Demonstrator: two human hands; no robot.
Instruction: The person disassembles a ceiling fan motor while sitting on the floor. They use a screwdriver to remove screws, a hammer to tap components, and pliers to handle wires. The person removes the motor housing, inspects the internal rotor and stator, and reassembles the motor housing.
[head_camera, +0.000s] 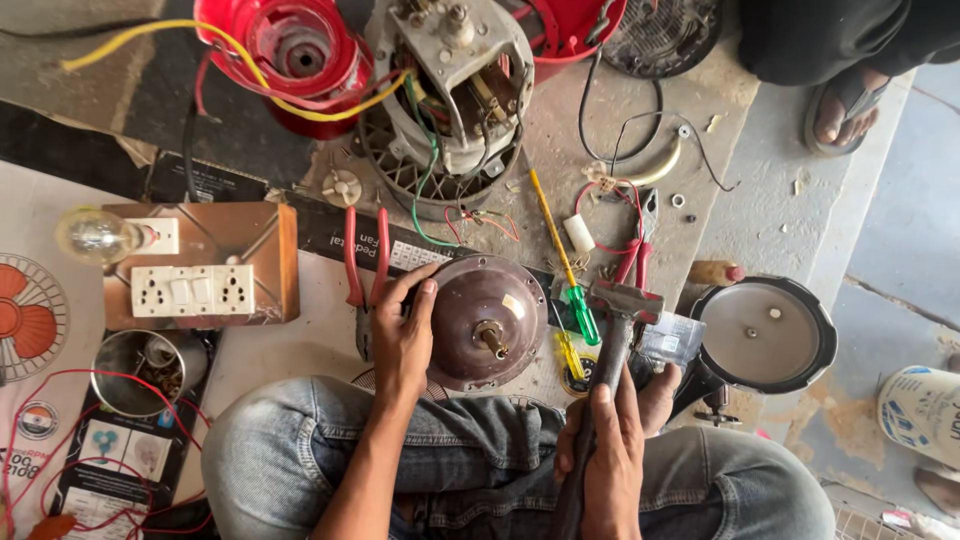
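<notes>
A: Brown metal, domed: that is the motor housing, lying on the floor mat just in front of the person's crossed legs, with its short shaft pointing up out of the middle.

B: And the hands in the head view?

A: The left hand is pressed against the housing's left edge, fingers curled over the rim, steadying it. The right hand is wrapped tight around the handle of a hammer, whose steel head sits just to the right of the housing, apart from it.

B: What else lies close by?

A: Red-handled pliers just left of the left hand, a green-handled screwdriver between housing and hammer, and a lidded pressure cooker further right. A switchboard with a bulb sits at the left, and an opened fan motor lies above.

B: So which step would you say this is?

A: I judge it the bracing before a blow: housing held, hammer gripped but not touching. A strike would call for the head to be lined up with the shaft and the left fingers kept off the centre
</notes>
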